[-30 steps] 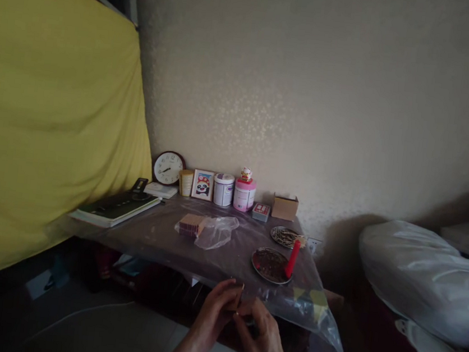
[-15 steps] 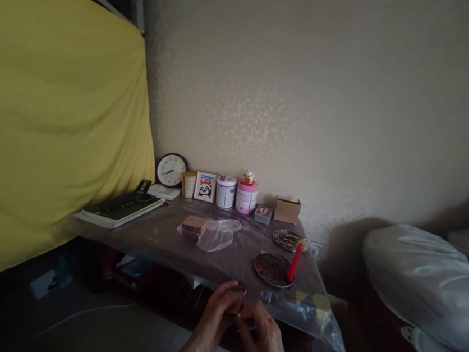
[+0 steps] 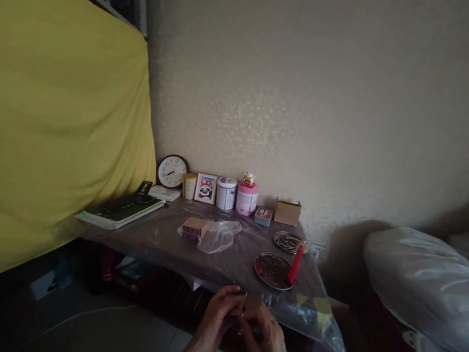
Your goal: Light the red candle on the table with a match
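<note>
my left grip (image 3: 215, 316) is closed on a small brown piece (image 3: 237, 305), thumb and fingers bent round it, with one edge poking out past my fingertips. my right grip (image 3: 265, 339) comes in from the other side, finger and thumb nearly together at that same edge; i cannot tell whether they pinch it or only touch it. the piece sits between both grips, just in front of the near edge of the plastic-covered worktop (image 3: 154, 246).

beyond it, toward the right, a round tray (image 3: 276, 288) carries dark bits and a red candle (image 3: 295, 265) that leans slightly. just behind lies another tray (image 3: 273, 238), full of thin sticks. left of these, near the middle of the worktop, a block of small brown boxes (image 3: 193, 228) rests beside a crumpled clear bag (image 3: 219, 236). along the wall i see a round clock (image 3: 173, 171), a panda picture (image 3: 206, 189), a white tin (image 3: 226, 194) and a pink tin (image 3: 247, 201) with a little figurine (image 3: 249, 178) on top.
</note>
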Motion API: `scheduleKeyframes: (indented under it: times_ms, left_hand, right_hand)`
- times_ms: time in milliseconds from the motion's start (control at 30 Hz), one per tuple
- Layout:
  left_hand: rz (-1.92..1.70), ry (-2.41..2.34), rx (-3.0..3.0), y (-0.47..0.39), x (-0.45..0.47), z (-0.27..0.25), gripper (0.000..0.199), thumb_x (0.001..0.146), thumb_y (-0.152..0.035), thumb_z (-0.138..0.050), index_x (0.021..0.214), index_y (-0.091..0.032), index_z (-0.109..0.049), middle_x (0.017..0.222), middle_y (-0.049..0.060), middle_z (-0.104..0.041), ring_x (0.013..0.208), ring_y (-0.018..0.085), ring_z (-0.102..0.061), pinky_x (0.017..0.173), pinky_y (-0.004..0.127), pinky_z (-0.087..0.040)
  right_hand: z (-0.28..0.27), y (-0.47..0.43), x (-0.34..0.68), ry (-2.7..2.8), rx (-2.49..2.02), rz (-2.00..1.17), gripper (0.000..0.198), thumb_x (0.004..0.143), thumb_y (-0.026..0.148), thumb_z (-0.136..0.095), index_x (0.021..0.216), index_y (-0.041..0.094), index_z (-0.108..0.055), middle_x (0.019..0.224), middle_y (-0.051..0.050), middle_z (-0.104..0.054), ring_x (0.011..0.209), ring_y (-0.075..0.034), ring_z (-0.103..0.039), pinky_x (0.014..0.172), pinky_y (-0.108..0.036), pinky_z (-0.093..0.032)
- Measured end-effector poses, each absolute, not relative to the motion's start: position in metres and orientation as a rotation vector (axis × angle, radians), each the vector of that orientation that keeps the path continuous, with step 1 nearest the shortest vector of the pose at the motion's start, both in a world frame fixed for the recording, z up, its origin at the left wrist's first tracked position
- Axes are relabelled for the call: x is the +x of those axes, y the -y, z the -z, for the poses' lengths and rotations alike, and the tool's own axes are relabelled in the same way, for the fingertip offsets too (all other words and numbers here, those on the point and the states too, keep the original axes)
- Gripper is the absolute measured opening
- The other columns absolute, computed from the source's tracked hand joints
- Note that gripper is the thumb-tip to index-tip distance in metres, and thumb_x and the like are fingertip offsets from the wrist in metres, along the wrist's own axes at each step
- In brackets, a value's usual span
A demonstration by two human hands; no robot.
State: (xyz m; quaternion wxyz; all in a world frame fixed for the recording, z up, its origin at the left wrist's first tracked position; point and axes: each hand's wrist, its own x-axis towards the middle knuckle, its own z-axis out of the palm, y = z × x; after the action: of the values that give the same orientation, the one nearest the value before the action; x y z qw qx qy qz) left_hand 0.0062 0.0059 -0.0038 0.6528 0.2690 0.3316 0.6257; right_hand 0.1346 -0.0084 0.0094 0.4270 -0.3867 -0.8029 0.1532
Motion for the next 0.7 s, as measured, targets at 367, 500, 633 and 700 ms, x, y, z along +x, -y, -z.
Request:
scheduleKeyframes:
  times_ms: [367, 500, 633, 700]
  left_hand:
    - [-1.425, -0.98, 0.759, -0.0091, 0.0066, 0.0093, 0.029, 0.063, -0.035, -0.069, 0.086, -0.019, -0.063, 0.081, 0.004, -0.068, 0.078, 0.02, -0.061, 0.064, 0.028, -0.042]
    - [-1.448, -1.019, 0.78, -0.0128, 0.0074, 0.0101, 0.031, 0.06, -0.038, -0.072, 0.084, -0.02, -0.065, 0.077, 0.003, -0.067, 0.076, 0.02, -0.061, 0.064, 0.028, -0.043]
    - [-1.459, -1.017, 0.811, -0.0143, 0.008, 0.0115, 0.032, 0.058, -0.041, -0.073, 0.079, -0.018, -0.066, 0.07, 0.003, -0.066, 0.072, 0.02, -0.061, 0.065, 0.029, -0.043]
    - [-1.454, -1.006, 0.829, -0.0142, 0.0078, 0.0126, 0.032, 0.059, -0.042, -0.073, 0.079, -0.017, -0.067, 0.069, 0.003, -0.067, 0.071, 0.02, -0.06, 0.064, 0.029, -0.043]
  right_hand:
    - [-0.012, 0.0064, 0.1381, 1.958, -0.964, -0.371, 0.014, 0.088, 0.025, -0.046, 0.076, 0.021, -0.052, 0.074, 0.0, -0.06, 0.068, -0.012, -0.059, 0.065, -0.021, -0.046]
    - [-0.0105, 0.0041, 0.1398, 1.943, -0.99, -0.385, 0.014, 0.088, 0.027, -0.046, 0.077, 0.021, -0.051, 0.075, 0.0, -0.06, 0.069, -0.013, -0.059, 0.066, -0.021, -0.046]
    - [-0.0094, 0.0041, 0.1403, 1.929, -1.035, -0.422, 0.017, 0.088, 0.029, -0.047, 0.075, 0.02, -0.052, 0.073, 0.0, -0.06, 0.067, -0.013, -0.059, 0.065, -0.021, -0.045]
    - [-0.0104, 0.0043, 0.1401, 1.91, -1.036, -0.438, 0.018, 0.087, 0.03, -0.048, 0.074, 0.02, -0.053, 0.072, 0.0, -0.06, 0.066, -0.012, -0.058, 0.063, -0.021, -0.045]
